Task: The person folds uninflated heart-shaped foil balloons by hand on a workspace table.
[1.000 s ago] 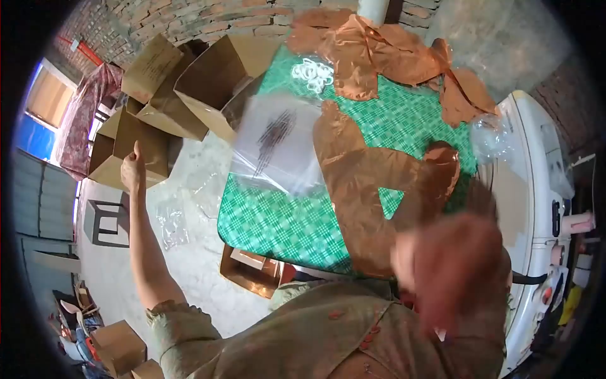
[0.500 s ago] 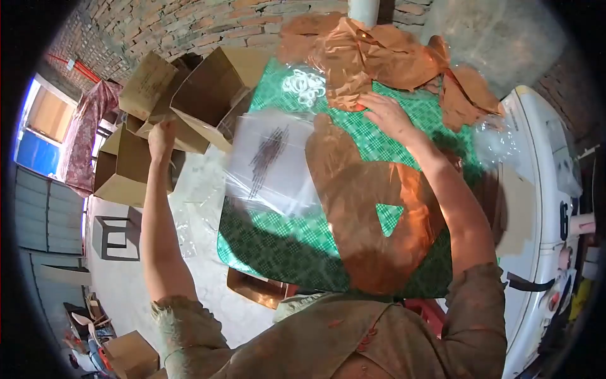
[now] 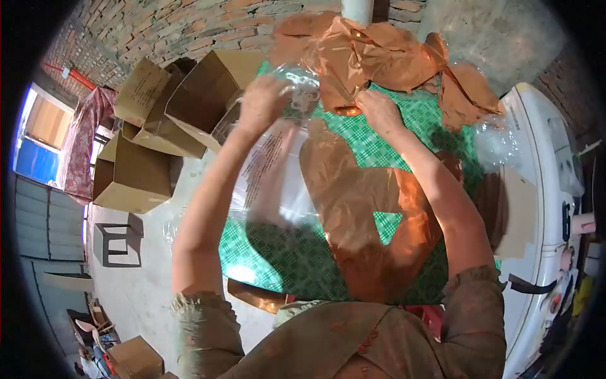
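Rings (image 3: pixel 305 95), white and heaped in a small pile inside clear plastic, lie at the far edge of the table (image 3: pixel 284 252) with its green checked cloth. Left of the table, open cardboard boxes (image 3: pixel 189 101) stand on the floor, one of them touching the table's far left corner. The left hand (image 3: pixel 265 101) is at the rings' left side, fingers curled on the clear plastic there; I cannot tell whether it grips it. Under that forearm a clear plastic bag (image 3: pixel 278 183) with dark print lies flat on the table. Just right of the rings, the right hand (image 3: pixel 377 108) pinches the lower edge of a crumpled brown paper (image 3: pixel 372 54) piled along the table's far side. Another brown sheet (image 3: pixel 360 208) covers the table's middle, nearer the person. Right of the table stands a white appliance (image 3: pixel 536 189).
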The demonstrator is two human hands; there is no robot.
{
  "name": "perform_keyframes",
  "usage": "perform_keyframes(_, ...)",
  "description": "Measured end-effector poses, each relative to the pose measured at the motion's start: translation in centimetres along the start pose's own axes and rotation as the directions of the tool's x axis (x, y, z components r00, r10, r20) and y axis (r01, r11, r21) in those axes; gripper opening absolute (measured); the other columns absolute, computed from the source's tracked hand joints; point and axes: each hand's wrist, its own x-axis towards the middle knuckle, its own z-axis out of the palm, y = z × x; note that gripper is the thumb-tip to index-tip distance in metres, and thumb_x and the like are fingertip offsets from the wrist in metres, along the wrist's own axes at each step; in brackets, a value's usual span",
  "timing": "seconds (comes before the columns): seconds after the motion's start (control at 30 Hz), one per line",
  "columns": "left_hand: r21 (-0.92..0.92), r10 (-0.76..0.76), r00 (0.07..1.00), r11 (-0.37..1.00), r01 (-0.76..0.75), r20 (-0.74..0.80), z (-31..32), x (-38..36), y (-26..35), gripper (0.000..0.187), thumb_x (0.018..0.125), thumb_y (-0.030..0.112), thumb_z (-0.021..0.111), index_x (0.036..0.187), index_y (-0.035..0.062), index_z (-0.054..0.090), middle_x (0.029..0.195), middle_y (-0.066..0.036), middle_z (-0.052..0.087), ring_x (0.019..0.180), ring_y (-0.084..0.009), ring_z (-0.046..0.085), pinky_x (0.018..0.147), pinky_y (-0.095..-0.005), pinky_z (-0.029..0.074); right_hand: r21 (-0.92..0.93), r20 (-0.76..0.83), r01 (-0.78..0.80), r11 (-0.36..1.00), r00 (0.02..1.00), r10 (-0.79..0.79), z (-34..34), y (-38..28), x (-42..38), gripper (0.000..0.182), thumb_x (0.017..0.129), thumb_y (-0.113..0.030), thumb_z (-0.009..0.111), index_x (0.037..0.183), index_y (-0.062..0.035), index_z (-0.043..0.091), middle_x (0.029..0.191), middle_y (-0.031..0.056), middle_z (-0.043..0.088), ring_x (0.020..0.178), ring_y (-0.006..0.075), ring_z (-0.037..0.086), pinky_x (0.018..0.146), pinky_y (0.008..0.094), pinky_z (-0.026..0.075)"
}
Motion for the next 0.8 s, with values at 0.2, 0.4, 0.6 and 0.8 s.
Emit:
perform_keyframes(0.2, -0.179, 0.066, 0.995, 0.982, -0.052, 0.075, 5.1, 3.1, 4.7, 0.052, 0.083, 0.021, 0.082, 0.133, 0.015, 0.07, 0.124, -0.01, 0.068, 0.119, -0.0322, 0.062, 0.099, -0.0432, 0.054, 0.01, 0.099, -0.157, 0.988, 0.983, 0.155, -0.1, 0.8, 0.9, 0.013, 0.101, -0.017, 0.057, 0.101, -0.0058, 0.062, 0.094, 0.0183, 0.069, 0.092, 0.0434, 0.067, 0.079, 0.0539, 0.053)
perform_keyframes(0.4, -0.502, -0.076, 0.98, 0.85, 0.161, 0.185, 7.0, 4.4, 6.1, 0.04, 0.091, 0.027, 0.074, 0.125, 0.0059, 0.075, 0.123, -0.017, 0.07, 0.12, -0.0366, 0.063, 0.104, -0.0443, 0.051, 0.053, 0.126, -0.205, 0.977, 0.972, 0.197, -0.6, 0.7, 1.5, 0.016, 0.101, -0.02, 0.057, 0.101, -0.0054, 0.062, 0.096, 0.0198, 0.073, 0.094, 0.045, 0.068, 0.081, 0.055, 0.052)
perform_keyframes(0.6, -0.436, -0.268, 0.872, 0.782, 0.445, 0.41, 5.5, 6.3, 7.5, 0.038, 0.098, 0.029, 0.071, 0.121, 0.0002, 0.076, 0.112, -0.018, 0.078, 0.102, -0.0308, 0.076, 0.095, -0.0397, 0.058, 0.033, 0.129, -0.209, 0.977, 0.971, 0.203, -0.4, 1.1, 2.0, 0.017, 0.102, -0.021, 0.057, 0.1, -0.0049, 0.062, 0.096, 0.0218, 0.073, 0.094, 0.0471, 0.068, 0.082, 0.0569, 0.052)
perform_keyframes(0.8, -0.414, -0.239, 0.901, 0.825, 0.385, 0.363, 8.0, 5.9, 6.8, 0.032, 0.098, 0.025, 0.069, 0.119, 0.0013, 0.078, 0.102, -0.018, 0.08, 0.091, -0.0276, 0.079, 0.084, -0.0371, 0.06, 0.182, 0.173, -0.324, 0.928, 0.94, 0.295, -0.4, 1.8, 3.0, 0.022, 0.102, -0.026, 0.06, 0.102, -0.0038, 0.061, 0.097, 0.0227, 0.073, 0.096, 0.0469, 0.068, 0.083, 0.0555, 0.052)
